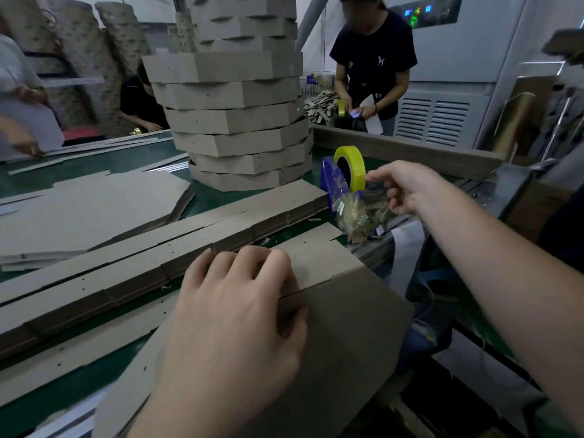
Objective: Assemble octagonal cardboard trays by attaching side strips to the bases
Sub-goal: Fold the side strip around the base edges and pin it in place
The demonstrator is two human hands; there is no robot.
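A grey octagonal cardboard base (pixel 341 336) lies at the table's near edge with a side strip (pixel 316 260) folded against its far edge. My left hand (pixel 234 311) presses on that joint, fingers over the strip and thumb on the base. My right hand (pixel 401 188) reaches to the blue tape dispenser (pixel 328 175) with its yellow tape roll (pixel 349 162) and pinches the tape end by the roll. Stacks of flat side strips (pixel 158 254) lie across the table to the left.
A tall leaning stack of finished trays (pixel 240 121) stands at the back centre. Flat bases (pixel 94 207) are piled at the left. Crumpled used tape (pixel 357 216) hangs on the dispenser. Other people work beyond the green table (pixel 221 197), one at right back (pixel 373 58).
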